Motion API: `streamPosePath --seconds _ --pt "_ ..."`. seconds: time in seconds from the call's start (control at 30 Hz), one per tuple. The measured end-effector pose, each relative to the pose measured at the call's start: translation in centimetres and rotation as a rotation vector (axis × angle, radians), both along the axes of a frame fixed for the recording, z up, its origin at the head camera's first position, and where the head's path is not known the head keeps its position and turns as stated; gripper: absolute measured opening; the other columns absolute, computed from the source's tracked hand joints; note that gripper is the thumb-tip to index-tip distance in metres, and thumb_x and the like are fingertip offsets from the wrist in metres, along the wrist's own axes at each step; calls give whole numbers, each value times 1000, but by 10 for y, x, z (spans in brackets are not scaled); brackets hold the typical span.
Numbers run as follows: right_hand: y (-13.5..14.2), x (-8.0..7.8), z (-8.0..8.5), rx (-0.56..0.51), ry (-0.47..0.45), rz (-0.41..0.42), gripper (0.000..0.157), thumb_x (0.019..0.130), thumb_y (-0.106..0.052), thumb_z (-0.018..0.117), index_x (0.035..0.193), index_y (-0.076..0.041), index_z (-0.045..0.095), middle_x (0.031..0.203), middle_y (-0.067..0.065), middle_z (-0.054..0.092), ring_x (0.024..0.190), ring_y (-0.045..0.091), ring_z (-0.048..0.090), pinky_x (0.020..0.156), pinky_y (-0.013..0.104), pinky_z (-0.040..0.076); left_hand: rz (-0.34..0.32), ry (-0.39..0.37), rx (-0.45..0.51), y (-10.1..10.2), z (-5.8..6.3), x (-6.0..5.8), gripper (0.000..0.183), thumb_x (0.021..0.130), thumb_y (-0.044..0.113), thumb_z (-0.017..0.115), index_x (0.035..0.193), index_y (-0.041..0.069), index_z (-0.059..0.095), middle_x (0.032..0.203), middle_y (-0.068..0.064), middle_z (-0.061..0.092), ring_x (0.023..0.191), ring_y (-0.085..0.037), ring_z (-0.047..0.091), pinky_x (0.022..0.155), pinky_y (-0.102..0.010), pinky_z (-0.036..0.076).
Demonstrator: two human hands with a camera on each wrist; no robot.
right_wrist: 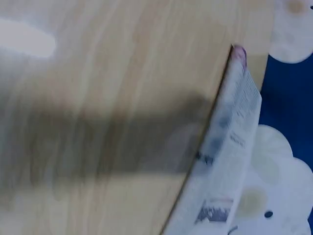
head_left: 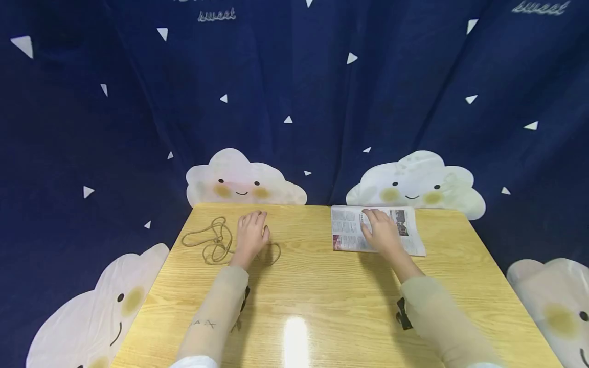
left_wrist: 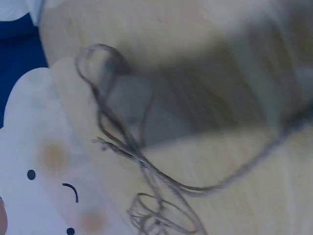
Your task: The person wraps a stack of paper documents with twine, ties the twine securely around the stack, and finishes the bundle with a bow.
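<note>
A thin brown cord [head_left: 218,240] lies in loose loops on the left part of the table. My left hand [head_left: 251,234] is over its right side, fingers loosely extended, and whether it touches the cord cannot be told. The left wrist view shows the tangled cord [left_wrist: 134,149] with a hand-shaped shadow across it. At the far right, a folded newspaper [head_left: 347,225] lies near the table's back edge. Over its middle is my right hand [head_left: 384,232] with fingers spread and relaxed. In the right wrist view the newspaper [right_wrist: 220,161] appears side-on, without the hand.
The light wooden table [head_left: 294,286] has a bright glare spot near its front. Behind it hangs a dark blue curtain [head_left: 294,76] with white triangles and smiling clouds. Both forearms reach in from the front, with dark straps or devices under the wrists.
</note>
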State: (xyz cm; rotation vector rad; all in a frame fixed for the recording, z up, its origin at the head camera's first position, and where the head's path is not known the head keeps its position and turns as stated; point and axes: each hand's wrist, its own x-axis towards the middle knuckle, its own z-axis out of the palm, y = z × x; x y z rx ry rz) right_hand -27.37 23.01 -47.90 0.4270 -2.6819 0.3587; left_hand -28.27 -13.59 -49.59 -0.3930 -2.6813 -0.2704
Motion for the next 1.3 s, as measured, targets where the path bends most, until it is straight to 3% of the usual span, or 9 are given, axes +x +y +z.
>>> streamPosePath --seconds 0.07,0.13,0.27,0.4,0.53,0.83,0.93,1.1,1.3 --pt "-10 1 -7 -57 35 57 34 86 -16 58 117 -1 53 110 20 56 104 37 52 88 51 43 -45 139 13 -6 -7 5 35 84 14 55 116 2 54 113 -14 56 107 -29 49 95 -46 37" --pt "-21 3 -15 -123 35 106 29 85 -11 59 112 -1 55 106 18 57 101 36 53 87 49 44 -63 227 26 -13 -15 9 30 81 10 58 109 0 57 105 -13 58 99 -28 52 90 -43 41" --pt "-45 7 -31 -207 38 183 25 83 -4 60 107 0 58 101 16 59 96 33 55 87 44 46 -48 254 39 -27 -29 18 22 79 9 60 99 0 57 95 -11 57 90 -25 51 82 -39 43" --pt "-70 10 -47 -213 5 227 22 82 -2 60 104 -1 58 98 12 59 89 26 57 79 36 50 -56 235 72 -42 -45 30 15 74 5 63 86 0 55 81 -8 52 76 -23 47 69 -34 43" --pt "-95 14 -57 -216 -85 255 21 83 -2 60 104 -3 58 100 10 59 91 25 58 80 35 50 -58 177 121 -54 -58 42 14 72 0 64 82 -1 54 76 -8 49 71 -22 46 63 -32 44" --pt "-143 26 -73 -189 -259 336 32 87 -7 57 118 -1 54 114 12 57 110 27 52 97 37 42 108 -38 220 -68 -82 70 17 73 5 60 86 -5 56 82 -13 54 79 -29 52 72 -41 48" --pt "-157 32 -76 -162 -345 377 41 89 -10 56 128 -1 47 121 13 53 116 30 48 100 40 38 161 -81 259 -68 -87 78 17 73 5 61 84 -5 54 83 -16 54 82 -33 53 73 -43 47" --pt "-179 38 -79 -93 -474 428 50 92 -15 54 136 -1 36 135 14 43 126 29 40 105 40 32 255 -161 308 -67 -92 90 29 74 8 63 94 -10 53 95 -24 53 87 -37 51 77 -46 45" --pt "-198 42 -77 2 -579 441 54 95 -18 49 141 0 27 145 14 31 133 27 29 109 38 25 328 -246 399 -60 -92 100 35 78 9 61 102 -15 52 91 -22 49 84 -34 47 69 -42 43"
